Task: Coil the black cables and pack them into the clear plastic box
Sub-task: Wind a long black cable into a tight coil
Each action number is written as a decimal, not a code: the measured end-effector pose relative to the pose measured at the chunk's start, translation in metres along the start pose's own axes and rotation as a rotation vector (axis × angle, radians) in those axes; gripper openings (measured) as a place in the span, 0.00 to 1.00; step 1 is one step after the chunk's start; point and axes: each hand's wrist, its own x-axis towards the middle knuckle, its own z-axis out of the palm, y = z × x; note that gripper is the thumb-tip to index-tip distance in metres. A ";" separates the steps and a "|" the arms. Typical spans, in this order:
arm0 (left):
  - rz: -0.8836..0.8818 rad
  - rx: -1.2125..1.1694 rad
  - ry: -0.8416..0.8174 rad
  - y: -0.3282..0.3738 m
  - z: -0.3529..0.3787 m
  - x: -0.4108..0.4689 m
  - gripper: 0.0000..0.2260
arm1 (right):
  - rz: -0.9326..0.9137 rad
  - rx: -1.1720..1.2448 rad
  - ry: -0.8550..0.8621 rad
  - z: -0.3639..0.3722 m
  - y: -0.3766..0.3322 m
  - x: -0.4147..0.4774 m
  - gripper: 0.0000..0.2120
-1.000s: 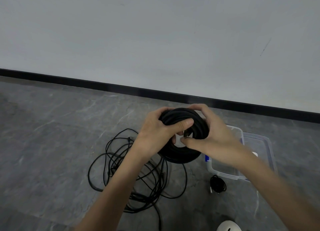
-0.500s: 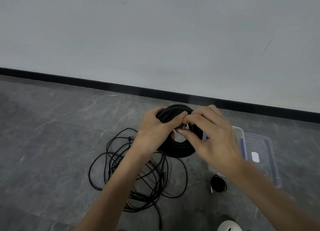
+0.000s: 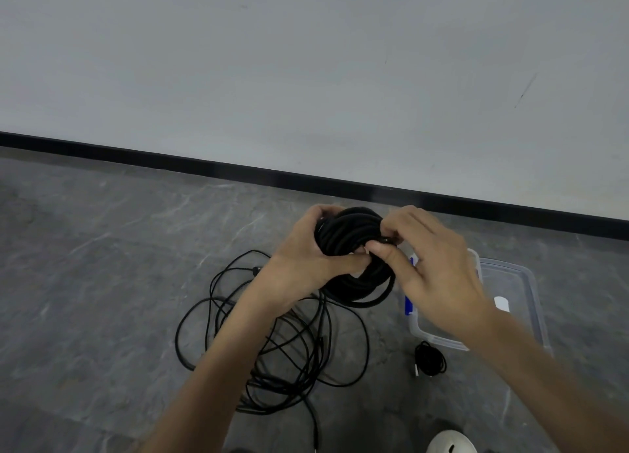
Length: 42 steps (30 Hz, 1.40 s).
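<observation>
Light was soft and even, moderate level, cool grey cast. No clear source direction and no hard shadows anywhere. Wall [image 3: 306, 61] read flat grey, a touch darker toward the upper corners. Floor [image 3: 102, 248] showed only faint, diffuse shadow under the loose cables [image 3: 272, 350]. Cable coil [image 3: 354, 282] was crushed to near-solid black, with little strand detail. Clear box [image 3: 520, 282] had a mild sheen on its right rim, nothing blown out. Left hand [image 3: 303, 262] was fairly sharp. Right hand [image 3: 439, 272] was softer, its forearm smeared by motion blur toward the near right corner. Baseboard [image 3: 204, 161] ran slanted and slightly bowed: wide-angle distortion. White object [image 3: 451, 444] at the near edge was blurred. Overall the picture was slightly soft.
</observation>
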 end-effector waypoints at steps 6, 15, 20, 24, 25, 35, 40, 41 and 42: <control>-0.016 0.059 0.150 -0.008 0.003 0.006 0.19 | 0.082 0.062 0.040 -0.001 -0.009 0.001 0.13; -0.034 0.133 0.185 -0.009 0.004 0.008 0.13 | 0.116 0.137 0.097 -0.003 -0.017 0.000 0.13; -0.040 0.155 0.086 -0.003 0.000 0.004 0.13 | 0.360 0.323 0.116 -0.007 -0.017 0.000 0.07; -0.063 0.012 -0.052 0.001 -0.003 0.000 0.13 | 0.469 0.449 0.103 -0.010 -0.016 0.005 0.04; -0.064 -0.015 -0.078 0.001 -0.003 0.000 0.13 | 0.496 0.490 0.098 -0.011 -0.015 0.007 0.03; 0.019 -0.123 -0.142 0.004 0.008 -0.001 0.11 | 0.728 0.646 0.025 -0.009 -0.006 0.012 0.11; 0.029 -0.118 -0.122 0.002 0.011 0.000 0.12 | 0.760 0.659 0.082 -0.005 -0.004 0.014 0.11; 0.019 -0.145 -0.134 0.001 0.011 0.000 0.12 | 0.767 0.681 0.071 -0.005 -0.004 0.014 0.11; 0.006 -0.190 -0.146 0.001 0.010 0.000 0.12 | 0.768 0.705 0.051 -0.006 -0.004 0.014 0.11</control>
